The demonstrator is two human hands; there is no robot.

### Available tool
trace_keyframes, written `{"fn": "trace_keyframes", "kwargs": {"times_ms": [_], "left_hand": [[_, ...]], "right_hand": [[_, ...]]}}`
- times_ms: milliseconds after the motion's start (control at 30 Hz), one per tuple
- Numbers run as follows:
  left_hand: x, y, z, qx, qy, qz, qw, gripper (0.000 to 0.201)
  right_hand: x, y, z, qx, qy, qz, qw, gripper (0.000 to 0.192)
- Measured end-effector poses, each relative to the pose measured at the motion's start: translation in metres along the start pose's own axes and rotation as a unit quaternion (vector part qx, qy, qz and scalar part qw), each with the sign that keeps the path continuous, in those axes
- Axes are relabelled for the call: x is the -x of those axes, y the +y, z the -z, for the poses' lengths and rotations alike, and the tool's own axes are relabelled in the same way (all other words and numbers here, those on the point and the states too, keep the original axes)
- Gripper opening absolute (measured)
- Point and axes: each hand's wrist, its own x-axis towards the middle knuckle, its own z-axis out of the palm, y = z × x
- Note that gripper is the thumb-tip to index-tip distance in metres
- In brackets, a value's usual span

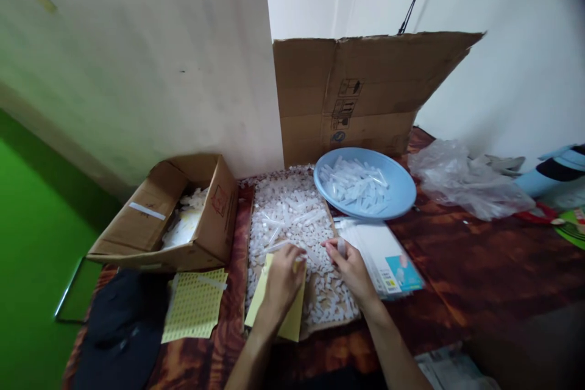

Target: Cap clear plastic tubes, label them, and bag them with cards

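Left hand [282, 277] lies curled on a yellow sticker sheet [292, 317], pinning it flat on the cardboard tray [315, 326], probably to keep labels within reach. Right hand [350, 262] pinches one small clear plastic tube [341, 248] upright over the pile of white tubes [292, 213]. The tube is translucent, capped and short. Blue bowl [402, 186] behind holds more.

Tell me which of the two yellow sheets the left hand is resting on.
The left hand rests on the plain yellow sheet lying over the tray of small white pieces. The other, the dotted yellow sheet, lies untouched beside the small cardboard box.
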Motion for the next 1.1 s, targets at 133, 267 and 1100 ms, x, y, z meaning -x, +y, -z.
{"fn": "trace_keyframes", "kwargs": {"times_ms": [133, 267, 1100], "left_hand": [[0.008, 0.006, -0.029, -0.132, -0.141, -0.005, 0.981, 0.01], [0.005, 0.001, -0.03, -0.15, -0.152, -0.005, 0.977, 0.016], [0.022, -0.003, 0.017, 0.312, 0.053, 0.096, 0.944, 0.024]], "right_hand": [[0.005, 0.0, 0.003, 0.008, -0.007, -0.001, 1.0, 0.045], [0.009, 0.0, 0.006, 0.023, -0.02, 0.007, 0.999, 0.051], [0.029, -0.013, -0.03, 0.088, -0.191, 0.101, 0.972, 0.028]]}}
